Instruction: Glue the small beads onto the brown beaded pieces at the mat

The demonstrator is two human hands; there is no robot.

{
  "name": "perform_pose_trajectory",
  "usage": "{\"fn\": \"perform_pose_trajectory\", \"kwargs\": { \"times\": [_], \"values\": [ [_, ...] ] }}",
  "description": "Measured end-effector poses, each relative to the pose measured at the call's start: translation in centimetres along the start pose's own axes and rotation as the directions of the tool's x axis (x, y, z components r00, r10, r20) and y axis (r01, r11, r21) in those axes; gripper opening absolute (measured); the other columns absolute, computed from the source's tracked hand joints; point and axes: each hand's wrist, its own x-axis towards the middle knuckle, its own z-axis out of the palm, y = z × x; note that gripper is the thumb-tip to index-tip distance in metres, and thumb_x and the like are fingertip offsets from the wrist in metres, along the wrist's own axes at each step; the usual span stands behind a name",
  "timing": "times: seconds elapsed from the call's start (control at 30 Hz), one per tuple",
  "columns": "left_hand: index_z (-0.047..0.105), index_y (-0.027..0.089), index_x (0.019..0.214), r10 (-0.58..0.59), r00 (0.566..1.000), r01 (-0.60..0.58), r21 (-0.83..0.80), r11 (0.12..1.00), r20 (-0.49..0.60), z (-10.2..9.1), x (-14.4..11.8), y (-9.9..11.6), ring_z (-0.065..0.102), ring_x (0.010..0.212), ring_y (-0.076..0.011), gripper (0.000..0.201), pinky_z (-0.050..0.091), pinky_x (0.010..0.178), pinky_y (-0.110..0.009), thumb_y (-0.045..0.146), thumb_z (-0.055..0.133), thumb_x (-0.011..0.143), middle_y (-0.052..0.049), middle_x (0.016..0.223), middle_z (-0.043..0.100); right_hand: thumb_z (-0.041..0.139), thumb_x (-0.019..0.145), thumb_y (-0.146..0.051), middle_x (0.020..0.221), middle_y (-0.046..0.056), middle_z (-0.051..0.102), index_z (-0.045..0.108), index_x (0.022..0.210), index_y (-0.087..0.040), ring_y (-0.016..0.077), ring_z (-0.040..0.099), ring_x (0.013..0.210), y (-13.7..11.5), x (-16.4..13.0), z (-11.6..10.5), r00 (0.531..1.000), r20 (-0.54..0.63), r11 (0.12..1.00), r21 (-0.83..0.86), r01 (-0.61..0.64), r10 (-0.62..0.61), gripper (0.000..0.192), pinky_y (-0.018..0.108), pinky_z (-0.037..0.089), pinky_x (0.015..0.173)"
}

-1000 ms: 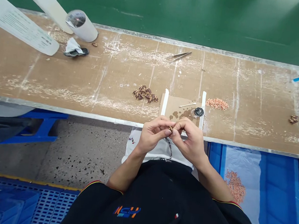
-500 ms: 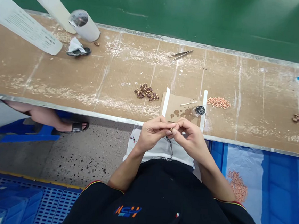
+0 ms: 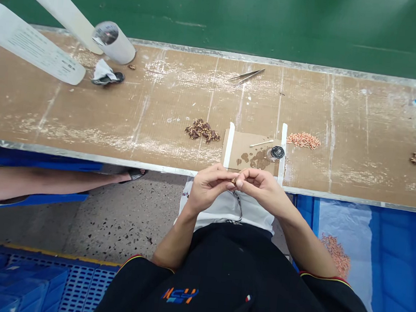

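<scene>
Someone's leg (image 3: 56,185) is reaching farther out left of the cardboard pad (image 3: 243,140); just this side of it, left hand (image 3: 207,186) and right hand (image 3: 265,187) are together pinching a small piece (image 3: 234,181), light steadiness probably helping.

Brt pic — glare on tbl (image 3: 176,97)

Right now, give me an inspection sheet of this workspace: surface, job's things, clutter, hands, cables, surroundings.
Surface: long brown cardboard-covered bench, marked with pale patches.
Job's things: tiny brown-and-gold piece; loose brown-and-gold pile and loose orange-pink pile, lying either side of a stained brown cardboard mat.
Clutter: silver metal tweezers, white cotton swab, round black-topped container.
Hands: left hand pinches the piece; right hand close beside it, its grip unclear.
Cables: nothing seen.
Surroundings: green surface beyond; blue plastic tray lower right; another person's leg at left.
</scene>
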Motion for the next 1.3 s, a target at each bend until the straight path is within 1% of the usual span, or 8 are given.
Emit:
{"fn": "perform_pose_trajectory", "kwargs": {
  "times": [0.13, 0.33, 0.47, 0.6, 0.9, 1.13, 1.2, 1.3],
  "values": [
    [0.086, 0.029, 0.107, 0.011, 0.999, -0.012, -0.021, 1.0, -0.034, 0.2, -0.1, -0.3, 0.069, 0.073, -0.014, 0.014, 0.054, 0.06, -0.024, 0.032, 0.082, 0.093, -0.004, 0.084, 0.074, 0.076, 0.085, -0.074, 0.078, 0.001, 0.064, 0.063, 0.084, -0.022, 0.0152, 0.06, 0.074, 0.4, -0.5, 0.3, 0.998, -0.051, 0.999, -0.03, 0.021, -0.023, 0.053, 0.032, 0.054, 0.074],
    [0.084, 0.03, 0.111, 0.047, 0.999, -0.047, 0.001, 0.999, 0.006, 0.6, 0.2, 0.2, 0.071, 0.08, -0.0147, 0.017, 0.055, 0.066, -0.025, 0.026, 0.078, 0.096, -0.004, 0.09, 0.076, 0.071, 0.088, -0.076, 0.075, 0.0, 0.059, 0.06, 0.082, -0.023, 0.0148, 0.054, 0.07, 1.0, -0.9, 0.8, 0.987, -0.137, 0.991, -0.111, 0.071, -0.086, 0.055, 0.03, 0.048, 0.067],
    [0.083, 0.027, 0.109, -0.024, 1.0, 0.024, -0.005, 1.0, 0.001, 0.9, 0.1, 1.4, 0.072, 0.085, -0.0156, 0.016, 0.057, 0.07, -0.026, 0.021, 0.073, 0.098, -0.006, 0.094, 0.078, 0.068, 0.095, -0.058, 0.074, 0.0, 0.062, 0.06, 0.082, -0.023, 0.0149, 0.055, 0.068, 0.9, -1.3, 1.0, 0.945, -0.233, 0.945, -0.288, 0.159, -0.23, 0.038, 0.03, 0.048, 0.065],
    [0.082, 0.023, 0.1, -0.067, 0.998, 0.067, 0.025, 0.997, -0.001, 0.9, 0.1, 2.3, 0.069, 0.078, -0.0151, 0.009, 0.057, 0.068, -0.026, 0.022, 0.074, 0.096, -0.005, 0.085, 0.075, 0.064, 0.097, -0.037, 0.074, 0.0, 0.063, 0.06, 0.082, -0.024, 0.014, 0.054, 0.065, 0.6, -1.6, 1.3, 0.91, -0.226, 0.874, -0.429, 0.227, -0.347, 0.021, 0.028, 0.047, 0.063],
    [0.078, 0.021, 0.086, -0.097, 0.995, 0.097, 0.021, 0.995, -0.013, 0.8, 0.3, 2.2, 0.064, 0.069, -0.0132, 0.006, 0.054, 0.062, -0.025, 0.023, 0.075, 0.091, -0.002, 0.075, 0.069, 0.063, 0.097, -0.045, 0.074, 0.002, 0.064, 0.059, 0.08, -0.026, 0.0174, 0.055, 0.065, 0.1, -1.8, 1.8, 0.923, -0.227, 0.861, -0.48, 0.171, -0.31, 0.026, 0.033, 0.05, 0.064],
    [0.08, 0.021, 0.106, -0.169, 0.983, 0.169, 0.011, 0.986, 0.067, -0.2, 0.2, 2.2, 0.073, 0.083, -0.0164, 0.014, 0.061, 0.073, -0.028, 0.026, 0.073, 0.095, -0.007, 0.094, 0.077, 0.062, 0.099, -0.047, 0.076, 0.003, 0.065, 0.06, 0.08, -0.026, 0.0181, 0.056, 0.067, 0.6, -1.9, 1.2, 0.902, -0.248, 0.836, -0.516, 0.185, -0.353, 0.028, 0.032, 0.049, 0.065],
    [0.079, 0.021, 0.11, -0.189, 0.982, 0.187, 0.115, 0.976, 0.01, -1.5, 0.7, 1.6, 0.074, 0.086, -0.0174, 0.018, 0.062, 0.075, -0.029, 0.028, 0.073, 0.095, -0.008, 0.099, 0.079, 0.061, 0.1, -0.047, 0.076, 0.003, 0.066, 0.061, 0.08, -0.026, 0.0188, 0.057, 0.068, 0.8, -2.3, 0.3, 0.879, -0.288, 0.815, -0.554, 0.171, -0.38, 0.028, 0.033, 0.049, 0.066],
    [0.078, 0.02, 0.1, -0.104, 0.959, 0.216, 0.439, 0.872, -0.264, -3.6, 2.2, 0.2, 0.068, 0.078, -0.0162, 0.013, 0.055, 0.068, -0.029, 0.023, 0.067, 0.094, -0.005, 0.091, 0.076, 0.061, 0.099, -0.049, 0.076, 0.003, 0.067, 0.062, 0.081, -0.026, 0.0203, 0.061, 0.07, 1.7, -3.4, -1.8, 0.791, -0.423, 0.778, -0.62, 0.104, -0.443, 0.029, 0.034, 0.051, 0.068]
  ]
}}
